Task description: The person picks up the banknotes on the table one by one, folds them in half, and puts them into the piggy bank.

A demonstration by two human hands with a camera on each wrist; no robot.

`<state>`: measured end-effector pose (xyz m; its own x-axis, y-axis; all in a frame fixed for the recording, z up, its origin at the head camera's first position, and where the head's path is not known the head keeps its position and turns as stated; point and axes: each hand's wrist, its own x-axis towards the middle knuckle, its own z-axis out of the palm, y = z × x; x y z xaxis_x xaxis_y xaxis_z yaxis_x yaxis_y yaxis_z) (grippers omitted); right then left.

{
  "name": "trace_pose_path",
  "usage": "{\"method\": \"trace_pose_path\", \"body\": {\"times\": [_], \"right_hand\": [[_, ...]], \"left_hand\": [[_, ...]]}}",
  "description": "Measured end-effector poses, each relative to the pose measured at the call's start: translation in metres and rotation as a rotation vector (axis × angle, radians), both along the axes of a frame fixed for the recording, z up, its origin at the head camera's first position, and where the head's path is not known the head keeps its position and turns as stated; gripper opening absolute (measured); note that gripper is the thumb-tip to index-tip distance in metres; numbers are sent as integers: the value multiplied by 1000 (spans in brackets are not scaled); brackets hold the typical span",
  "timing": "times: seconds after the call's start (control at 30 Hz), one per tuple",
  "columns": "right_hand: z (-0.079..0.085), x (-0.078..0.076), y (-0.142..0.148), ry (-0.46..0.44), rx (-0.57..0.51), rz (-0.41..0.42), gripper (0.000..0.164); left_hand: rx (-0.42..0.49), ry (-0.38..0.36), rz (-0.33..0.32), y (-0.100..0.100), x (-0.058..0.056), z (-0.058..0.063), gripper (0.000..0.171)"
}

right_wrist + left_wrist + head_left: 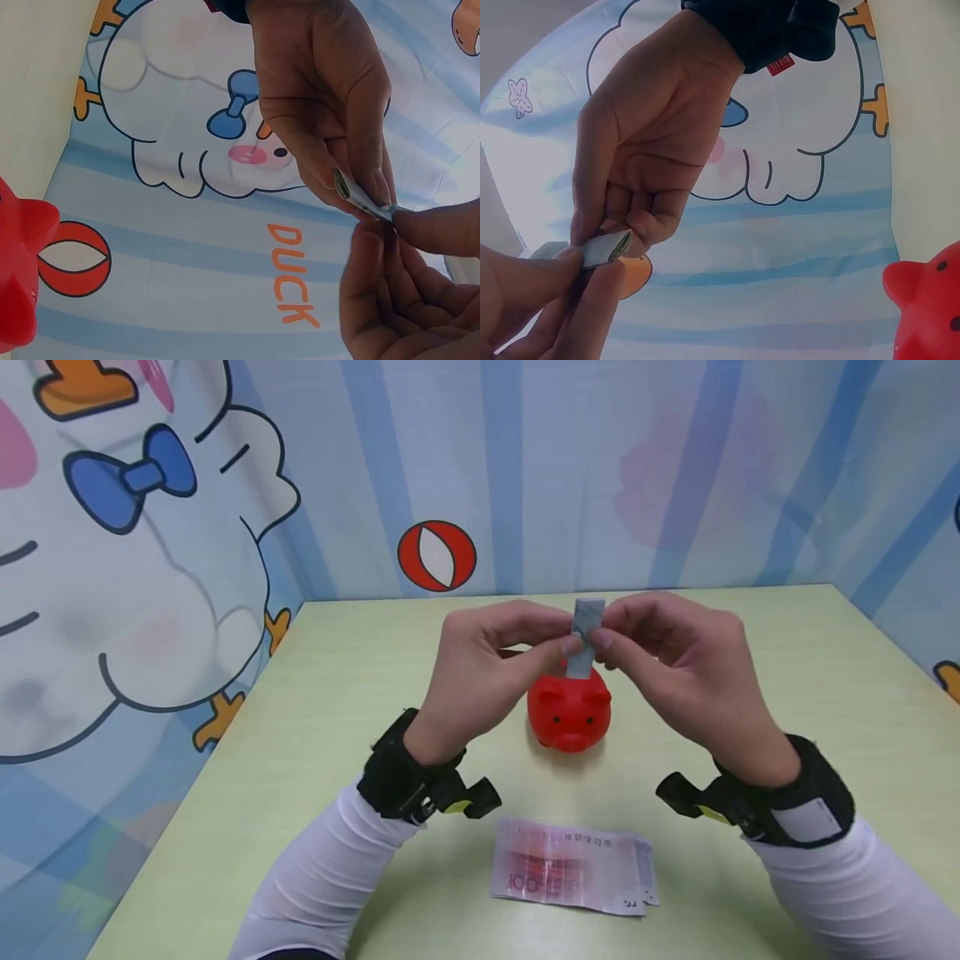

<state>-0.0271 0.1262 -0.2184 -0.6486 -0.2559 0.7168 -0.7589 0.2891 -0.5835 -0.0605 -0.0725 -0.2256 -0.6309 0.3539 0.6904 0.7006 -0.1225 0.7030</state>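
Observation:
A narrow folded banknote, grey-green, is held up between both hands, above and in front of a red piggy bank. The left hand pinches its left edge between thumb and fingers. On the opposite edge, the right hand pinches it the same way. Both wrist views show the folded layers at the end of the banknote. The piggy bank faces the person, its top partly hidden by the note and fingers. Nearer the person, pinkish 100 banknotes lie in a small overlapping stack.
The pale yellow table ends at the back against a blue striped cloth with cartoon prints. Each wrist wears a black band with a small camera jutting inward over the table.

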Motion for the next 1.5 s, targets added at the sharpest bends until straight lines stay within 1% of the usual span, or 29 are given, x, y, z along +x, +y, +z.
{"method": "trace_pose_path", "body": {"times": [0.1,0.23,0.33,0.43,0.57,0.73,0.83,0.9,0.97,1.03,1.13,1.2,1.27,1.33,1.4,1.43,1.5], "right_hand": [[0,0,0,-25,-2,20,23],[-3,-1,-2,-13,6,43,22],[-3,-2,-2,11,22,33,22],[-3,-2,-2,7,39,22,23],[-4,-2,-4,-6,50,22,22],[-4,-4,-5,29,60,19,24],[-4,-5,-4,63,70,11,27],[-4,-6,-4,83,94,1,31],[-6,-9,-3,103,125,-26,36],[-7,-13,-1,104,169,-69,45],[-11,-24,2,88,223,-157,54],[-15,-33,5,47,238,-217,51],[-23,-43,7,-18,242,-261,42],[-32,-54,8,-88,248,-297,34],[-41,-64,9,-153,259,-318,32],[-46,-68,9,-180,266,-325,31],[-55,-77,9,-210,279,-330,29]], "left_hand": [[17,2,6,-1,0,0,20],[24,-4,-6,-1,0,1,20],[25,8,4,-1,0,1,20],[26,21,23,-2,0,1,20],[24,23,13,-3,-1,1,20],[18,27,9,-4,-3,0,19],[5,24,-12,-4,-4,0,20],[-19,16,-25,-4,-6,-2,21],[-64,2,-28,-4,-10,-3,24],[-128,-23,-7,-5,-17,-5,26],[-285,-81,38,-5,-29,-10,34],[-421,-129,59,-4,-40,-16,42],[-578,-167,72,-1,-51,-25,55],[-723,-184,82,2,-60,-36,68],[-825,-198,87,5,-68,-46,80],[-862,-204,89,7,-71,-51,85],[-903,-217,95,10,-76,-60,92]]}}
